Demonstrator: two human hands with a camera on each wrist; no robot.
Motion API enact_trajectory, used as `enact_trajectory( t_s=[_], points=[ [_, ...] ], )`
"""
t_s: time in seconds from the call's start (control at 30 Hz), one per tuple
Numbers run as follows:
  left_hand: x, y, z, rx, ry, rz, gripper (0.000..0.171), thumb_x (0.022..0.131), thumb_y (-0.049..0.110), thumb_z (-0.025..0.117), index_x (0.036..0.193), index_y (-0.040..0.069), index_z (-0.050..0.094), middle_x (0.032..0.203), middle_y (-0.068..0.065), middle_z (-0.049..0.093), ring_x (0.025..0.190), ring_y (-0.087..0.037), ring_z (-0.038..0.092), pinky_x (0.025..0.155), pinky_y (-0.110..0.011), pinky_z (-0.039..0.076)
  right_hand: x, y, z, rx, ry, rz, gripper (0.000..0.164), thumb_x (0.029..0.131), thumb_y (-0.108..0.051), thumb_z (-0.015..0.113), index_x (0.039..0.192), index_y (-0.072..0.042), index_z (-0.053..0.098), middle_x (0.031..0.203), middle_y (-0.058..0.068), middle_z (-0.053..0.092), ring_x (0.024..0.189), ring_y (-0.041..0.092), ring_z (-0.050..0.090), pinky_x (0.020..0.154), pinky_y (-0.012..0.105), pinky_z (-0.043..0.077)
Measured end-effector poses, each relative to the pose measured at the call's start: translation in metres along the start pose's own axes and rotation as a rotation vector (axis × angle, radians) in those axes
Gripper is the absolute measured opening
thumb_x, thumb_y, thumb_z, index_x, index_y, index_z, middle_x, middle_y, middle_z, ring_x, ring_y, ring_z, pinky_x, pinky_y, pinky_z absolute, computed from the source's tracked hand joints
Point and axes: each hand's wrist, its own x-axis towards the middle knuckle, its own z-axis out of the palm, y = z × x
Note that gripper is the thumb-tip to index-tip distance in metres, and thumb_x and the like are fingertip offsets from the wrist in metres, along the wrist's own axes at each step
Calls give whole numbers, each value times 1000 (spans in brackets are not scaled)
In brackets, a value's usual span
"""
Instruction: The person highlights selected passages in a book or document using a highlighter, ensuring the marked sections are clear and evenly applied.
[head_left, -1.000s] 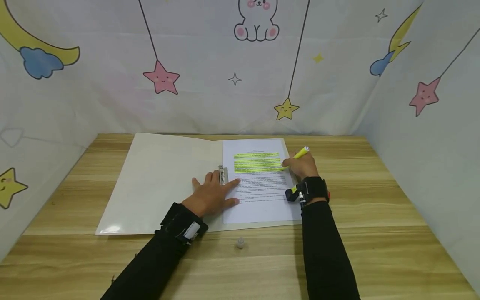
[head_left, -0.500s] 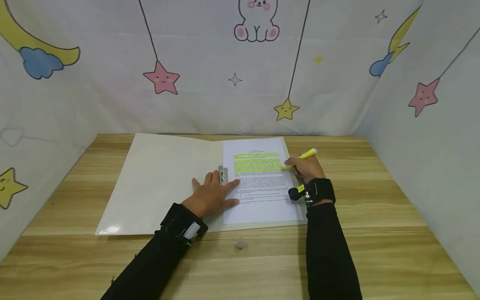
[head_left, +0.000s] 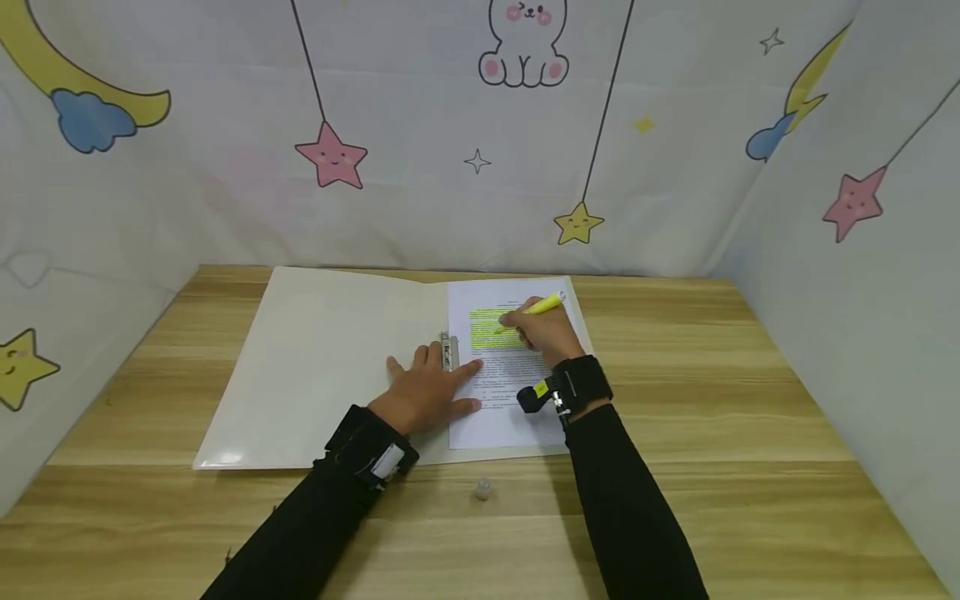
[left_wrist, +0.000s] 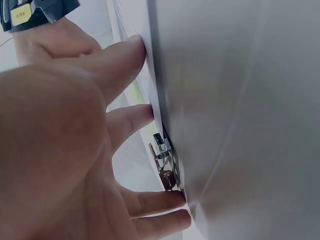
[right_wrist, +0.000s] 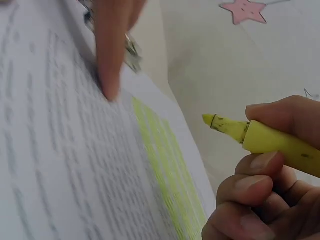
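Note:
A printed sheet [head_left: 495, 425] lies in an open white folder [head_left: 315, 358], with a band of its upper lines marked yellow [right_wrist: 160, 155]. My right hand [head_left: 551, 333] pinches an uncapped yellow highlighter [head_left: 545, 304] between thumb and fingers, above those marked lines. In the right wrist view the highlighter's tip [right_wrist: 207, 119] looks raised off the paper. My left hand [head_left: 423, 396] rests with spread fingers across the folder's middle and the sheet's left edge. Beside its fingers is the folder's metal clip [head_left: 448, 352]. The right hand and forearm cover part of the print.
A small clear cap-like piece [head_left: 482, 489] stands on the wooden table [head_left: 712, 517] in front of the folder. White curtains [head_left: 420, 208] with printed stars enclose the table at the back and sides. Both wrists wear black camera straps [head_left: 585, 383].
My right hand first drew slightly right at the ends of the lines, then swung left across the sheet with the highlighter. The left hand keeps its place. The head view has shifted slightly.

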Motion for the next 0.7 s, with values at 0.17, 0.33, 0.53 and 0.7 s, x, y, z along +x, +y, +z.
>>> enact_trajectory(
  t_s=[0.17,0.33,0.53,0.7],
  points=[
    [0,-2,1,13,2,15,66,93,64,51,152,40,35,150,-27,33,139,-43,31,103,-80,26,0,6,28,-57,-37,-7,22,82,-15,81,75,-13,60,50,-4,46,46,14,43,50,30,36],
    [0,-2,0,16,3,25,65,94,63,51,152,40,34,149,-28,33,138,-43,32,102,-80,27,2,12,37,-90,-12,4,26,78,-17,85,72,-13,60,49,-4,47,44,13,43,45,27,34],
    [-1,-2,-1,20,4,28,65,94,63,50,152,39,35,149,-28,33,139,-43,32,102,-80,27,2,14,37,-105,-3,-29,26,78,-18,85,72,-13,60,51,-3,51,44,12,45,42,26,35],
    [0,-2,0,29,7,25,65,94,64,50,152,41,34,148,-27,34,137,-42,33,102,-80,28,1,14,38,-99,14,-24,22,79,-18,82,75,-13,61,51,-2,53,45,12,48,44,26,38]
  ],
)
